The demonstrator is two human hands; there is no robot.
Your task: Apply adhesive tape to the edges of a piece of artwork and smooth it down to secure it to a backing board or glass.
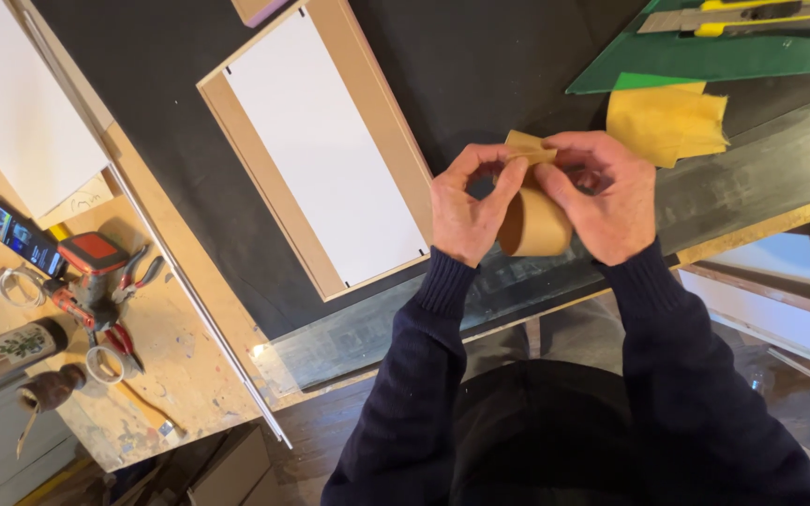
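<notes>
A strip of dark surface (480, 66) is lying open between the framed white panel (325, 150) and the green cutting mat (705, 58), giving a hand room to pass above the left hand (466, 211) and right hand (602, 197). The yellow cloth (667, 120) is crowding the right side just beside the right hand. The far left is sitting cluttered with pliers (133, 276) and other small tools.

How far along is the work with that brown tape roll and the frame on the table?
Done: the frame lies face down on the dark mat, white backing board already set inside it. In hand: the left hand and right hand hold the brown tape roll, picking its free end loose. Left: no brown tape shows along the backing's edges.
</notes>
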